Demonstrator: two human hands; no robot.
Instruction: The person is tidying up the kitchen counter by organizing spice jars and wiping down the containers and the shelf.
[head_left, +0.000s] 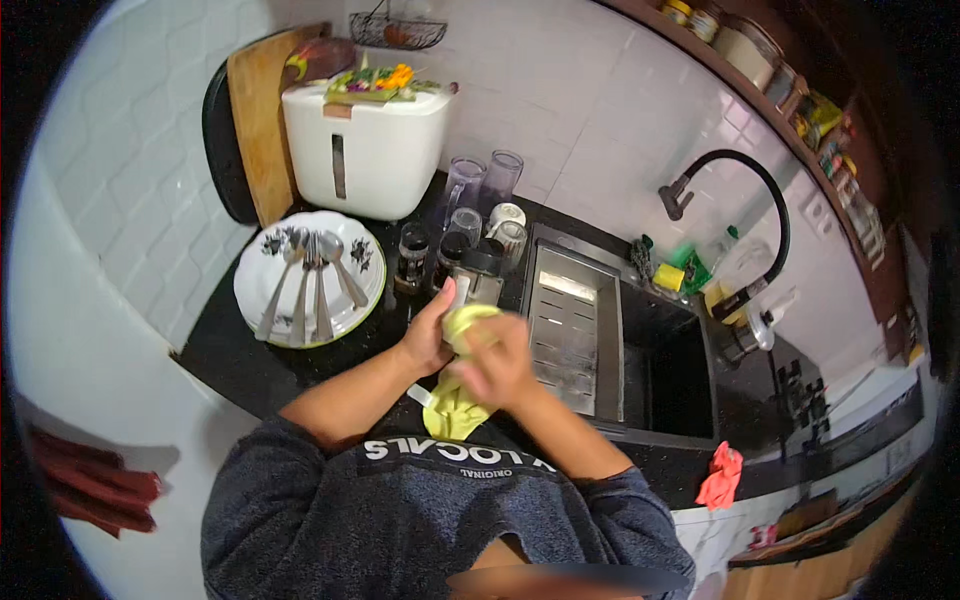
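My left hand (430, 334) is closed around a clear container with a dark lid (480, 264), held upright over the counter's front part. Against its near end my right hand (496, 360), blurred, presses a yellow-green cloth (456, 409), whose loose end hangs down before my chest. Just beyond the container stand small jars with dark lids (412, 259), a white cup (507, 216) and several glasses (466, 180). To the left lies a white floral plate (251, 281) with spoons and forks (322, 300) on it. Part of the held container is hidden by the cloth and fingers.
On the right is a black sink (671, 360) with a metal drainer tray (566, 330) and a black curved faucet (784, 217). A white lidded bin (382, 157) and a wooden cutting board (259, 127) stand at the back left. A red-orange cloth (721, 476) hangs at the counter's front edge.
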